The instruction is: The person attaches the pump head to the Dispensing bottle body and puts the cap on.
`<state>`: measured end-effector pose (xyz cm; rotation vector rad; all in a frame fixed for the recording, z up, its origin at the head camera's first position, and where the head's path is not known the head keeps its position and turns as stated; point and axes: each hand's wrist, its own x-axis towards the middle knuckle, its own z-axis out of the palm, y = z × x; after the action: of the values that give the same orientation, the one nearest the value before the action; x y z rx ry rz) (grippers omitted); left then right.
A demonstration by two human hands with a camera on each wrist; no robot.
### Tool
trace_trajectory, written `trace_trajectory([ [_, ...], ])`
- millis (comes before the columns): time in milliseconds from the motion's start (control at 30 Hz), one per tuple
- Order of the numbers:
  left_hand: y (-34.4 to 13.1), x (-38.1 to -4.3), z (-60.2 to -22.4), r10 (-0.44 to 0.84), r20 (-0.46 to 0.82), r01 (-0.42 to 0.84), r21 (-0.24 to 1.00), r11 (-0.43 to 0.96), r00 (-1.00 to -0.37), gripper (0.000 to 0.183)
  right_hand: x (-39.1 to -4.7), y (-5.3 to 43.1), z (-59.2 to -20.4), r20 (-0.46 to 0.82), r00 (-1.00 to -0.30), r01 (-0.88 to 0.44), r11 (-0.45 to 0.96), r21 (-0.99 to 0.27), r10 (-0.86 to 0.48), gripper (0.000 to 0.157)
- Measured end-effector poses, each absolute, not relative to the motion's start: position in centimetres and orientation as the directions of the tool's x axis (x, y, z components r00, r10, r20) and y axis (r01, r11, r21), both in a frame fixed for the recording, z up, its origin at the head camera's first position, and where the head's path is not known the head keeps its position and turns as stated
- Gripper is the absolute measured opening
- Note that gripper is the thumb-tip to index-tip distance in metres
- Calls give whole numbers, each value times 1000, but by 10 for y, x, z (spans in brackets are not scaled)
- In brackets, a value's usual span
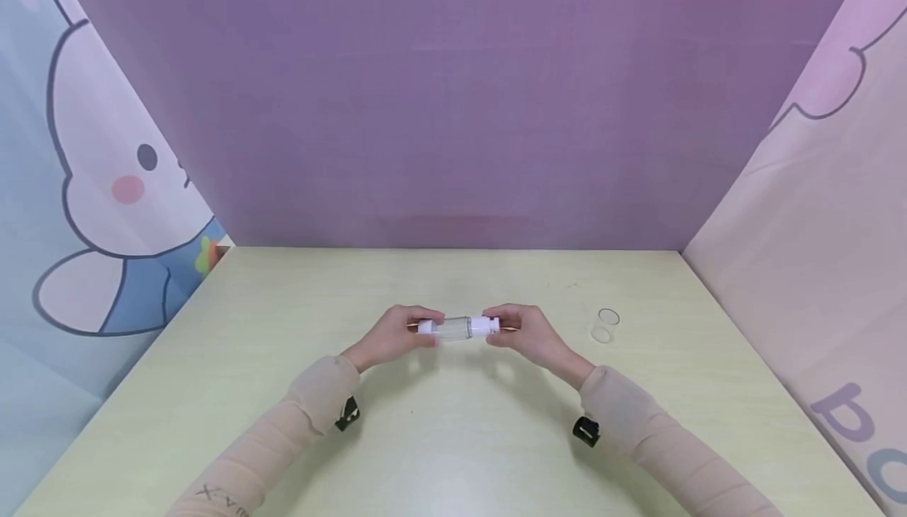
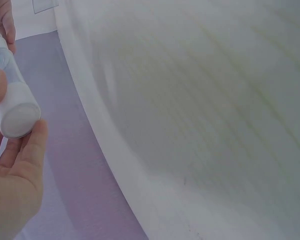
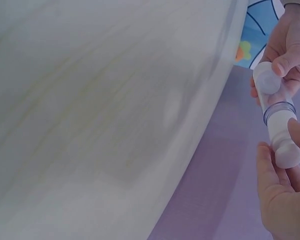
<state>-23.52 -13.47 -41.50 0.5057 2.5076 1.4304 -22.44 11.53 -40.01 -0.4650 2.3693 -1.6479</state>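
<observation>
A clear pump bottle (image 1: 451,329) with a white base and a white pump head (image 3: 285,131) lies sideways between my two hands, above the table. My left hand (image 1: 394,334) pinches the white base (image 2: 21,119) between thumb and fingers. At the other end my right hand (image 1: 527,333) holds the white pump head in the same way. Its thumb lies along the pump top in the right wrist view. A clear open-ended cap (image 1: 605,326) stands on the table to the right of my right hand.
The pale yellow-green table (image 1: 453,438) reaches back to a purple wall panel (image 1: 453,108). Cartoon-printed cloths hang at the left (image 1: 106,210) and right (image 1: 815,265) sides. Both forearms wear beige sleeves with a black strap piece near each wrist.
</observation>
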Motion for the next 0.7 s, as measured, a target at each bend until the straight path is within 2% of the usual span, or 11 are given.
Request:
trace_trajectory([
  [700,-137,-229,-411,389,-3,195,862,468,-921,38,-224,111,-399,-15,-936,-124,368,-921,-352,34],
])
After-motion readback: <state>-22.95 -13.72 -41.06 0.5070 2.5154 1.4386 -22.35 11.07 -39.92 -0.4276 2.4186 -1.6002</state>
